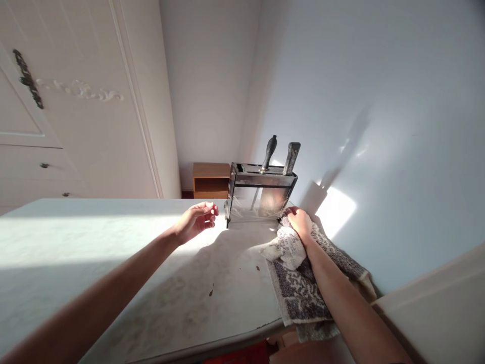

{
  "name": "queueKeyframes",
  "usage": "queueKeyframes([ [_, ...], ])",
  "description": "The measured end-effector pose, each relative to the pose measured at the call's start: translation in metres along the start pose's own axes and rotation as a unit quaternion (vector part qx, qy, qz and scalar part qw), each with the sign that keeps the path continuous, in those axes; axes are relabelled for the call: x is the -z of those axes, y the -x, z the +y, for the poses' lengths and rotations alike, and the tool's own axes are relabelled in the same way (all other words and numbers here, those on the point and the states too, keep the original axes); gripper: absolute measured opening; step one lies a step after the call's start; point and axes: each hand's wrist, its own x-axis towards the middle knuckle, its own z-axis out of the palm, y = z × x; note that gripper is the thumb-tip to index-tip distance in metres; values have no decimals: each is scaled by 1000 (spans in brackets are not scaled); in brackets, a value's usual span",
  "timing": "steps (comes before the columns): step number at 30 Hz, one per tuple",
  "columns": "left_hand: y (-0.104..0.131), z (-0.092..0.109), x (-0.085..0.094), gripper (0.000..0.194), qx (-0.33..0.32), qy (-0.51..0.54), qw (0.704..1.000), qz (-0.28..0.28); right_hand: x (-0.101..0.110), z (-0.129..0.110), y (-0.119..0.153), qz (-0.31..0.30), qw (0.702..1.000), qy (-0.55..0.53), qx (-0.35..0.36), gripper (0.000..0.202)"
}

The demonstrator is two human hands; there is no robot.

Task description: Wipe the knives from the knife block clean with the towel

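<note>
A knife block [261, 199] with a clear front and dark frame stands on the pale tabletop [162, 298]. Two dark handles rise from its top: a ribbed rounded one [269, 151] and a flatter knife handle [291, 157]. Just left of the block, my left hand [197, 221] hovers with fingers loosely curled and apart, nothing visible in it. My right hand [300, 223] grips a bunched part of a patterned grey-and-white towel [303, 293] by the block's lower right corner. Its fingertips are partly hidden, so whether they touch the block cannot be seen.
A white cabinet [94, 131] stands to the left, and a small wooden shelf unit [211, 177] is behind the table. The bluish wall [397, 151] runs close along the right. Small dark marks [211, 291] show on the tabletop; something red [238, 354] is below its near edge.
</note>
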Motion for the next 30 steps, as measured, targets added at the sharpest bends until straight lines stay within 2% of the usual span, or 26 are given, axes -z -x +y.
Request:
queueKeyframes([
  [8,-8,-9,6,13,14,70,997,-3,-2,0,-2,1,1000,2,-6,34],
  [15,-19,-12,3,21,55,120,991,-1,-3,0,-2,-2,1000,-4,-3,34],
  [19,-24,-16,-3,28,10,63,998,28,-2,-1,-2,-2,1000,-3,-3,34],
  [21,-27,-18,-5,40,-41,-8,997,67,-2,-1,-2,-2,1000,-3,-5,33],
  [23,-32,-20,-6,61,-89,-100,987,91,-3,-2,-2,-2,1000,-2,-7,33],
  [27,-42,-20,-12,114,-116,-269,954,61,-3,-2,-2,-5,1000,-2,-9,33],
  [30,-52,-17,-24,134,-107,-321,940,43,-2,-3,-1,-7,1000,-4,-9,33],
])
